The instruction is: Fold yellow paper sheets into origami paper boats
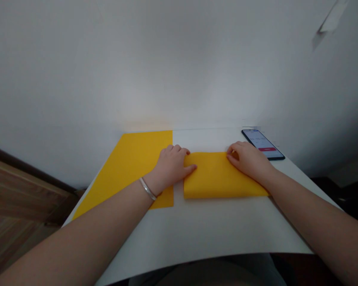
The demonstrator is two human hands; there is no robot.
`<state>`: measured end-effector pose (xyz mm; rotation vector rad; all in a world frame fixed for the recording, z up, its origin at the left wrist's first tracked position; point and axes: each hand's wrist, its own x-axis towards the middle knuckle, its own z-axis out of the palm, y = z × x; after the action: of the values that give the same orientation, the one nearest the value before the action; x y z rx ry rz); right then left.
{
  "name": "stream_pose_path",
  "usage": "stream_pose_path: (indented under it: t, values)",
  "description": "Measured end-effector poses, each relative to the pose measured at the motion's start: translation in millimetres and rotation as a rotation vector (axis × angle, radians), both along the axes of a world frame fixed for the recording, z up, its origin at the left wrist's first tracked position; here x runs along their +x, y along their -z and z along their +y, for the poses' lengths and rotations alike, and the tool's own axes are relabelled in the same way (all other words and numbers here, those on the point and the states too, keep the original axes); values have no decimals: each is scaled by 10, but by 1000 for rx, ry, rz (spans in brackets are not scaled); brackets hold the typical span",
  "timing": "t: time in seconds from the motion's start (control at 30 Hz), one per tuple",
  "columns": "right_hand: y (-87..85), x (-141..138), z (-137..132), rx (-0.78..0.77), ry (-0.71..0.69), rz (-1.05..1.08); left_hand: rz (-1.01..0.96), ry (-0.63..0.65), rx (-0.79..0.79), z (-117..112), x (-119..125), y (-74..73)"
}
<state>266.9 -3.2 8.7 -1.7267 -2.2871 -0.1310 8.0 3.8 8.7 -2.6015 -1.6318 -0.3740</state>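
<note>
A folded sheet of yellow paper lies in front of me, its rounded fold towards me. My left hand grips its far left corner, the thumb flat on top and the fingers curled at the edge. Pinched at the paper's far edge, towards the right, are the thumb and index finger of my right hand. That hand covers the far right part of the sheet. A second yellow sheet lies flat at the left, partly under my left forearm. My left wrist wears a silver bangle.
Both sheets rest on a white table, its far edge against a pale wall. A phone with its screen lit lies at the back right, close to my right hand. Wooden furniture stands at the left.
</note>
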Motion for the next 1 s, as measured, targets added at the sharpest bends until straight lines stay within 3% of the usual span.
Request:
stream_pose_path:
  t: [0.4,0.7,0.87,1.0]
  values:
    - [16,7,14,9,-19,23,-8,-38,3,9,11,23]
    - [84,34,100,-31,-46,169,-5,-31,12,23,16,48]
    - [87,40,93,-19,-83,276,-144,-10,-26,56,34,61]
    - [69,30,53,-30,-73,348,-400,-77,-166,45,57,29]
